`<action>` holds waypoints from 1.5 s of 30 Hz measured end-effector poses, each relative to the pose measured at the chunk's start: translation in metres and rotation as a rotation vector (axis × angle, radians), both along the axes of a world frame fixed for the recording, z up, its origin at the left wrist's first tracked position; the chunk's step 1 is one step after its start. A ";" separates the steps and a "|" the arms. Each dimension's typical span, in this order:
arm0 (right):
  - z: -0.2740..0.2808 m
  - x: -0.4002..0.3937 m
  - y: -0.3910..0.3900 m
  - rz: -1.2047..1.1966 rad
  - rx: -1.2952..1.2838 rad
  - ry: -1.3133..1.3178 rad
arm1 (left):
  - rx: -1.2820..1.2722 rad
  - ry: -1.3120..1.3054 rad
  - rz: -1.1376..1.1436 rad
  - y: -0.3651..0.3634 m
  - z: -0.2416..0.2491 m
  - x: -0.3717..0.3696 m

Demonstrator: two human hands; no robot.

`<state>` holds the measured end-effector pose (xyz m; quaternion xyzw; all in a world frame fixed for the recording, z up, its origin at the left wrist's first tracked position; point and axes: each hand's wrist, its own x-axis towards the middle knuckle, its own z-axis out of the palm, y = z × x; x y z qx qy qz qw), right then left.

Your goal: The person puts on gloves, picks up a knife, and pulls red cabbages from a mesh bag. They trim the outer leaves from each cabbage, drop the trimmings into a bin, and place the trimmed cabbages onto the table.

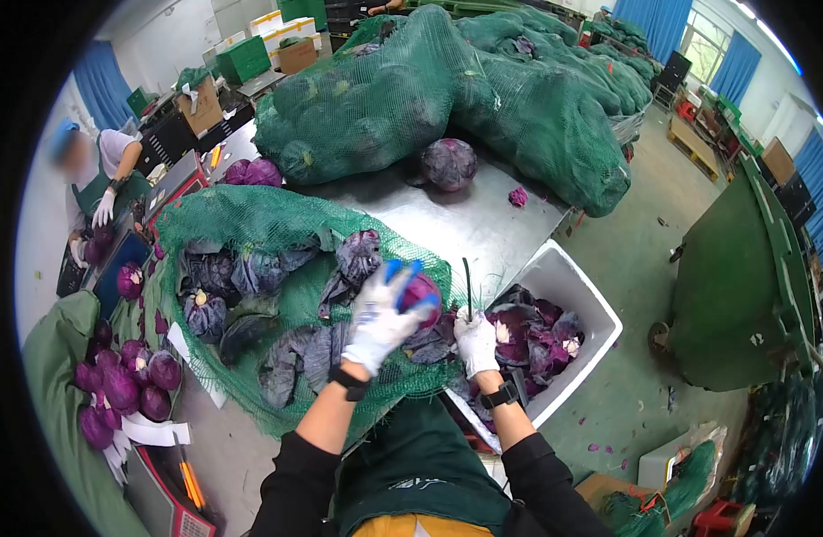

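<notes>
The left hand [385, 313], in a white glove with blue fingertips, grasps a round, glossy purple cabbage [423, 297] above the right end of an open green mesh sack [250, 204] at the near edge of the silver metal bench [496, 228]; contact beneath cannot be determined. The right hand [476, 342], white-gloved, is closed around a slim, dark, blade-like tool [468, 279] pointing upward. The cabbage is judged dense, firm and somewhat slippery, its outer leaves liable to tear; hold is best taken around its widest girth. A white foam box [599, 309] containing torn purple leaves [537, 327] stands at the bench's near right corner. Bulging green mesh sacks [358, 116] occupy the far edge.
</notes>
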<state>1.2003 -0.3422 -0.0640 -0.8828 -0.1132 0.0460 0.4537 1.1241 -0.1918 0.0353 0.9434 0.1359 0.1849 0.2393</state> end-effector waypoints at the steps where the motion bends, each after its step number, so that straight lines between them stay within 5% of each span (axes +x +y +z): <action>1: 0.005 -0.001 -0.001 -0.024 -0.036 0.058 | 0.135 0.170 0.021 -0.010 -0.001 0.005; 3: -0.033 0.011 -0.007 -0.046 -0.072 0.052 | 0.176 0.250 0.073 -0.007 -0.004 0.006; 5: -0.088 0.032 -0.023 -0.116 -0.047 -0.259 | -0.176 0.095 -0.049 0.024 -0.018 -0.005; 7: -0.035 0.035 -0.051 -0.220 -0.047 0.027 | -0.363 -0.015 -0.161 0.049 -0.029 -0.026; 9: -0.034 0.040 -0.067 -0.329 0.211 -0.007 | -0.338 0.011 -0.261 0.051 -0.018 -0.049; 13: 0.052 0.002 -0.031 0.006 0.214 0.271 | -0.308 -0.076 -0.318 0.029 -0.027 -0.077; 14: 0.001 0.004 -0.016 0.178 0.177 0.073 | -0.309 -0.077 -0.323 0.022 -0.026 -0.082; 15: 0.042 -0.018 -0.005 0.267 0.281 0.366 | -0.359 -0.099 -0.292 0.015 -0.026 -0.087; 17: 0.032 -0.021 0.014 0.392 0.329 0.682 | -0.406 -0.121 -0.255 0.002 -0.027 -0.091; 20: 0.041 -0.036 0.024 0.404 0.575 0.806 | -1.396 -0.313 0.085 -0.011 -0.025 -0.091; 25: 0.072 -0.049 0.010 0.216 0.613 0.593 | -1.240 -0.366 -0.010 0.007 -0.026 -0.070; 27: 0.062 -0.041 0.000 0.156 0.624 0.581 | -0.537 -0.307 -0.375 0.027 -0.021 -0.054; 31: 0.035 0.004 -0.036 -0.200 0.664 0.375 | -0.113 -0.014 -0.623 0.041 -0.032 -0.035; 33: 0.013 0.035 -0.061 -0.339 0.394 0.089 | -0.293 0.032 -0.596 0.043 -0.045 -0.041; 34: 0.046 0.026 -0.068 -0.321 0.183 0.146 | -0.476 0.080 -0.559 0.040 -0.046 -0.044; 35: 0.050 0.020 -0.068 -0.322 0.184 0.145 | -0.474 0.080 -0.561 0.036 -0.046 -0.046; 37: 0.048 -0.002 -0.062 -0.049 0.394 0.114 | -0.890 -0.074 -0.436 0.014 -0.035 -0.050; 39: 0.042 -0.023 -0.047 0.117 0.393 0.291 | -0.777 -0.149 -0.301 -0.001 -0.041 -0.049; 41: 0.028 -0.031 -0.033 0.300 0.159 -0.115 | -0.605 -0.270 -0.145 -0.005 -0.056 -0.043; 43: 0.039 -0.037 -0.024 0.314 0.110 -0.039 | -0.498 -0.269 -0.097 -0.011 -0.062 -0.041; 44: 0.012 -0.034 -0.017 0.306 0.115 -0.402 | -0.458 -0.271 -0.069 -0.013 -0.064 -0.040; 45: 0.016 -0.037 -0.017 0.304 0.117 -0.403 | -0.419 -0.275 -0.042 -0.015 -0.065 -0.038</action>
